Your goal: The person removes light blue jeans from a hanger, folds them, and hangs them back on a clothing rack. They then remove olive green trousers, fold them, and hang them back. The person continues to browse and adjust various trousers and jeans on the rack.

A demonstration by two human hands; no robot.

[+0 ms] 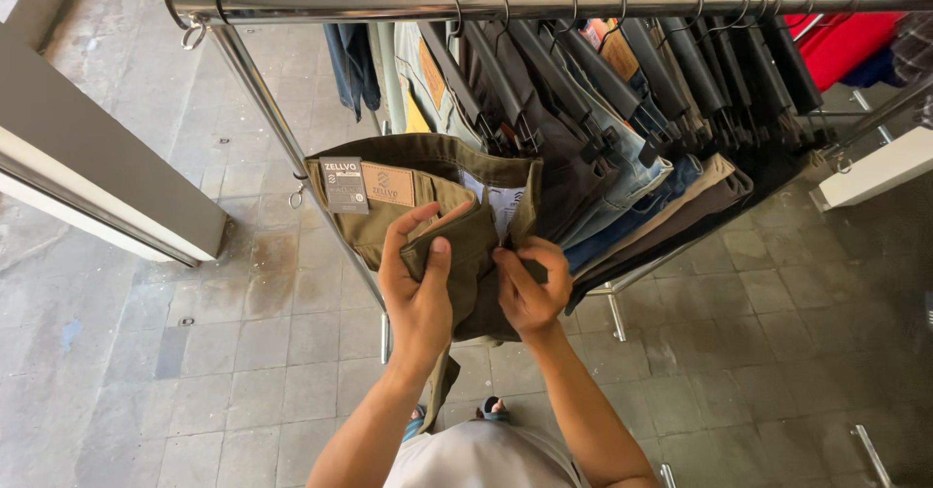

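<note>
Left hand (420, 289): grip clamped on a fold of the olive trousers (466, 245), thumb on top, fingers curled over the waistband edge.
Right hand (532, 289): grip pinched together on the trousers' fly edge, just beside the left hand.
Trousers: held open at the waist in front of the rail (544, 2), below it, with a tan patch (389, 185) and a grey tag (344, 185) at the back of the waistband.
Rail: steel, crossing the top, hung with dark hangers (680, 60) carrying jeans (622, 172) and other trousers.
Floor (243, 352): grey paving tiles.
</note>
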